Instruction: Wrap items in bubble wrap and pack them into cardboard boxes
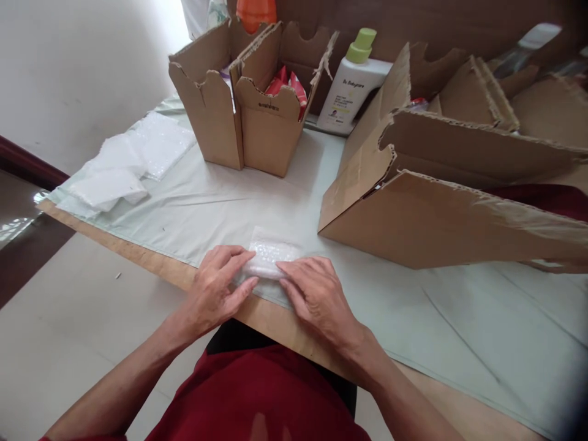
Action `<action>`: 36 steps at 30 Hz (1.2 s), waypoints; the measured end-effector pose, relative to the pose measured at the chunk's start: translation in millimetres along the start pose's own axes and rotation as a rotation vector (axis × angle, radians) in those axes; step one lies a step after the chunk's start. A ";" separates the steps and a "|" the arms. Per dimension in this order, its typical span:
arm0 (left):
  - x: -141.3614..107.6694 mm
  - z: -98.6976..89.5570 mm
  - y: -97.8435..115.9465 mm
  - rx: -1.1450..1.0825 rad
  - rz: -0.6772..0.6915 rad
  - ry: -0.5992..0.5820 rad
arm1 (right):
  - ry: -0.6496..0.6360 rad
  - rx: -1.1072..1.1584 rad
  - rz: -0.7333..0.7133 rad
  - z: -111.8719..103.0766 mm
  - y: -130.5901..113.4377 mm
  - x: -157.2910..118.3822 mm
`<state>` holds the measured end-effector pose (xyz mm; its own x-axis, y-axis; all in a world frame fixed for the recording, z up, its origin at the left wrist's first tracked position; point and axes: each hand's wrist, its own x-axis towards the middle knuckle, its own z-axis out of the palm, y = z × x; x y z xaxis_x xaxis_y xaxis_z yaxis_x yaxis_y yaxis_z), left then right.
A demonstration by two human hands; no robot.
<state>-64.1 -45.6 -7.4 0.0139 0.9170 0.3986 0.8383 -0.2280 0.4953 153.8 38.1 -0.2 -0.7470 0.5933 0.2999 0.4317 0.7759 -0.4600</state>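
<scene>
A small piece of clear bubble wrap (271,252) lies on the pale cloth near the table's front edge, its near side rolled into a narrow tube. My left hand (225,285) grips the left end of the roll between thumb and fingers. At the right end, my right hand (312,291) pinches the roll in the same way. Whether anything is inside the roll cannot be made out.
White bubble-wrap pouches (133,159) are spread at the table's left. Two cardboard bins (271,135) stand at the back, beside a white bottle (344,92) with a green cap. Larger cardboard boxes (413,226) fill the right. An orange object (256,13) shows behind the bins.
</scene>
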 end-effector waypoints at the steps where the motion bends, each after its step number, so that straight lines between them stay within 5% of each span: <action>1: -1.4 -1.4 0.6 -0.010 0.037 -0.032 | -0.025 0.039 0.031 -1.6 0.2 -0.5; 7: 19.2 11.6 -10.2 0.043 0.012 -0.050 | 0.081 -0.206 0.004 -7.7 -8.5 -3.1; 12: 28.7 10.0 -14.9 -0.038 -0.178 0.093 | -0.016 -0.290 -0.044 2.2 -0.7 11.0; 18: -3.9 -2.6 20.5 -0.739 -0.684 0.053 | 0.137 0.140 0.201 4.7 5.2 13.7; 24: -4.8 31.2 55.4 -1.194 -0.791 0.069 | 0.113 0.534 0.391 -3.8 -27.3 -16.4; 27: -2.9 36.5 59.0 -1.079 -0.719 0.009 | 0.072 0.569 0.432 -16.1 -25.0 -33.7; 32: -6.9 39.7 61.0 -0.615 -0.317 -0.119 | -0.006 0.676 0.511 -58.9 -10.0 -52.7; 36: -10.3 56.4 77.2 -0.499 -0.062 -0.192 | -0.114 0.644 0.521 -86.7 -5.7 -59.3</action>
<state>31.3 -54.1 -16.8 0.1113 0.9665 0.2313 0.4807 -0.2560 0.8387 239.5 17.1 57.1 -0.5933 0.7901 -0.1540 0.3887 0.1137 -0.9143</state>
